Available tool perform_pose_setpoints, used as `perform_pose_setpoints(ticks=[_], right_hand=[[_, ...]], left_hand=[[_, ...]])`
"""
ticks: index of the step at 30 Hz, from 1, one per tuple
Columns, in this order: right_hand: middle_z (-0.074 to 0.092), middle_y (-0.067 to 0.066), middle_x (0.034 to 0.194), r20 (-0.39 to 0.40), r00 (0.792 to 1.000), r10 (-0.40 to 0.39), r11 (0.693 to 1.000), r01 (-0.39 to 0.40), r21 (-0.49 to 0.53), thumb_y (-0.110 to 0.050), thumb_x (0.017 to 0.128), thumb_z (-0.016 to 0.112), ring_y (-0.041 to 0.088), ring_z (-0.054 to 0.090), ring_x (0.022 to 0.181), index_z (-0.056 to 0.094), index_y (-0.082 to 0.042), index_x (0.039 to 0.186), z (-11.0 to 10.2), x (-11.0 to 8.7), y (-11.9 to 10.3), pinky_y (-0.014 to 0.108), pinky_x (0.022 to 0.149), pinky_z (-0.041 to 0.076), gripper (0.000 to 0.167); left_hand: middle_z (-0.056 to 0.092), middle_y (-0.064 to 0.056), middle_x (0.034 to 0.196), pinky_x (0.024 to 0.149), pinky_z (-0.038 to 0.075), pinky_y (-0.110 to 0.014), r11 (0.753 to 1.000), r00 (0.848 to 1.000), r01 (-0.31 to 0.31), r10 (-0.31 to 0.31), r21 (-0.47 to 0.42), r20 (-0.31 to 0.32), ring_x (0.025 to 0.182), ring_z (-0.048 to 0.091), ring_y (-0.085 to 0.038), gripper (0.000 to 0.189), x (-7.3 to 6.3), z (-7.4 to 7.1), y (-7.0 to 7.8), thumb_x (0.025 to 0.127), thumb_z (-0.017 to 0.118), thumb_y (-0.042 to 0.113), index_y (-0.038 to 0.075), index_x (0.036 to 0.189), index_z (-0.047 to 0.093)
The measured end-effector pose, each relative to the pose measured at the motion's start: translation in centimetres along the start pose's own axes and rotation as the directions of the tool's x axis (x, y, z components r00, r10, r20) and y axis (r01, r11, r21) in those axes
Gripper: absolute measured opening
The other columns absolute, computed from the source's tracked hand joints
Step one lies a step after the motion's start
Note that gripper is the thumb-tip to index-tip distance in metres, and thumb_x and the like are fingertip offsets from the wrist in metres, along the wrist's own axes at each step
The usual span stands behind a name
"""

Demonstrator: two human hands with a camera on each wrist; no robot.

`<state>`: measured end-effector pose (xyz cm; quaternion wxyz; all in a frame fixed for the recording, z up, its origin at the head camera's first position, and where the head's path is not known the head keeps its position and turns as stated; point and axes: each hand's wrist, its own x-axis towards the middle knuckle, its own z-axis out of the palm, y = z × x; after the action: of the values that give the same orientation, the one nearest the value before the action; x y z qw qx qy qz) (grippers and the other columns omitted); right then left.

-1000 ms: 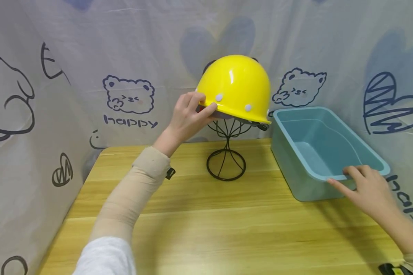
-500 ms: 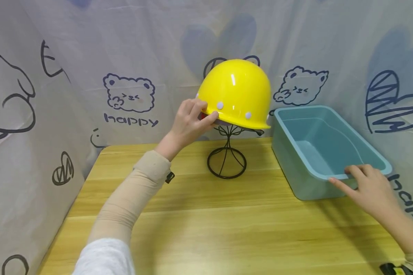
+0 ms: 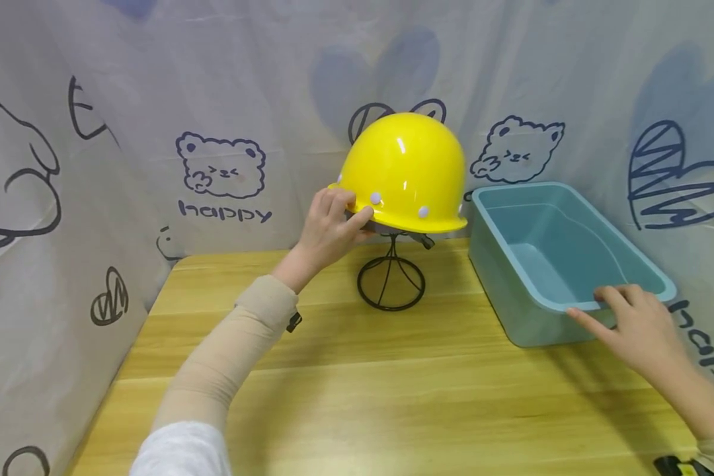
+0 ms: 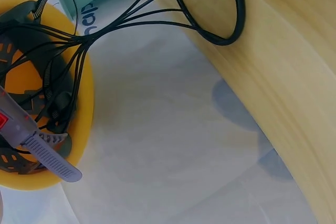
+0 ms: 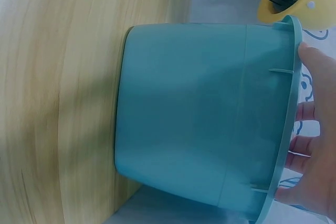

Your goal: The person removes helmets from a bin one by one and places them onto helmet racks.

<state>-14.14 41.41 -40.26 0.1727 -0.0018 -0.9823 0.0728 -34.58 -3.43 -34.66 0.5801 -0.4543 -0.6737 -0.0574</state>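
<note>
A yellow hard hat (image 3: pixel 406 173) sits over the black wire stand (image 3: pixel 392 283) near the back of the table. My left hand (image 3: pixel 327 225) pinches the hat's brim at its left side, thumb in front. From below, the left wrist view shows the hat's dark inner harness, a grey adjuster strap (image 4: pixel 47 153) and the stand's wires reaching into it. My right hand (image 3: pixel 639 324) holds the near rim of a blue-green plastic bin (image 3: pixel 512 311), its fingers over the edge and its thumb outside. Inside the bin nothing is seen.
The bin stands on the wooden table (image 3: pixel 404 390) at the right, beside the stand. A pale cloth (image 3: pixel 226 79) with printed bears and hearts hangs behind the table and along both sides.
The hard hat has come down over the wire stand and tilts less, my left hand lowering with it. My right hand stays on the bin's rim.
</note>
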Motion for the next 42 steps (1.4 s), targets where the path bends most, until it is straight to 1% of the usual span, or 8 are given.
perform_pose_setpoints(ticks=[4,9,11,15,19,28,37,42], right_hand=[[0.052,0.034,0.109,-0.015,1.000,-0.003,1.000,0.003,-0.006,-0.053,0.088,0.064,0.052,0.050,0.095,0.058,0.005,0.110,0.0,0.0,0.0,0.063,0.079,0.039,0.063],[0.052,0.034,0.109,-0.026,1.000,0.004,1.000,-0.004,-0.021,-0.054,0.088,0.064,0.052,0.051,0.096,0.059,0.006,0.110,0.1,-0.1,0.1,0.064,0.080,0.039,0.064],[0.052,0.034,0.109,-0.024,1.000,0.007,1.000,-0.008,-0.023,-0.054,0.088,0.064,0.052,0.050,0.096,0.059,0.006,0.110,0.1,-0.1,0.1,0.064,0.080,0.039,0.064],[0.052,0.034,0.108,-0.024,1.000,0.004,1.000,-0.005,-0.024,-0.054,0.088,0.064,0.052,0.050,0.095,0.059,0.006,0.109,0.2,-0.2,0.2,0.064,0.079,0.039,0.064],[0.052,0.035,0.109,-0.026,1.000,0.004,1.000,-0.004,-0.024,-0.054,0.087,0.064,0.052,0.050,0.095,0.058,0.006,0.109,0.4,-0.3,0.1,0.064,0.080,0.039,0.065],[0.052,0.034,0.109,-0.026,1.000,0.005,1.000,-0.005,-0.014,-0.054,0.088,0.064,0.052,0.050,0.096,0.058,0.005,0.109,0.7,-0.6,0.1,0.065,0.080,0.039,0.063],[0.051,0.035,0.109,-0.047,0.999,-0.011,1.000,0.011,0.001,-0.053,0.088,0.063,0.053,0.049,0.096,0.057,0.005,0.108,0.9,-0.5,0.2,0.065,0.079,0.038,0.062],[0.051,0.034,0.109,-0.051,0.999,-0.014,1.000,0.014,0.005,-0.053,0.088,0.063,0.052,0.049,0.096,0.057,0.005,0.108,1.0,-0.5,0.2,0.064,0.079,0.038,0.061]], left_hand=[[0.039,-0.009,0.097,0.075,0.046,-0.043,1.000,0.999,0.002,-0.003,0.013,0.034,0.088,0.044,-0.028,0.056,-0.3,-0.2,0.2,0.074,0.084,0.039,0.017,0.107,0.043],[0.045,-0.011,0.101,0.077,0.049,-0.040,0.999,0.996,-0.012,0.015,-0.037,0.089,0.094,0.049,-0.030,0.041,-0.6,-0.9,0.1,0.082,0.077,0.026,0.017,0.109,0.048],[0.048,-0.011,0.103,0.080,0.050,-0.040,0.997,0.994,-0.014,0.022,-0.077,0.108,0.096,0.050,-0.030,0.038,-0.7,-1.2,0.1,0.082,0.076,0.021,0.018,0.111,0.051],[0.050,-0.013,0.107,0.086,0.050,-0.040,0.991,0.986,-0.014,0.036,-0.135,0.160,0.100,0.050,-0.031,0.043,-1.1,-1.8,0.0,0.080,0.077,0.021,0.019,0.116,0.054],[0.051,-0.014,0.109,0.088,0.050,-0.040,0.984,0.977,-0.018,0.055,-0.180,0.205,0.100,0.051,-0.031,0.044,-1.6,-2.2,0.1,0.081,0.076,0.021,0.018,0.119,0.055],[0.055,-0.015,0.110,0.089,0.053,-0.036,0.971,0.963,-0.063,0.120,-0.230,0.243,0.101,0.054,-0.029,0.042,-3.3,-2.8,0.3,0.082,0.072,0.020,0.017,0.122,0.060],[0.053,-0.016,0.116,0.094,0.053,-0.037,0.969,0.952,-0.031,0.103,-0.244,0.287,0.103,0.055,-0.029,0.053,-3.6,-3.7,0.3,0.083,0.070,0.020,0.018,0.134,0.055],[0.054,-0.017,0.120,0.101,0.049,-0.039,0.970,0.946,-0.001,0.080,-0.245,0.313,0.107,0.056,-0.030,0.054,-3.7,-4.3,0.6,0.085,0.069,0.019,0.017,0.137,0.055]])
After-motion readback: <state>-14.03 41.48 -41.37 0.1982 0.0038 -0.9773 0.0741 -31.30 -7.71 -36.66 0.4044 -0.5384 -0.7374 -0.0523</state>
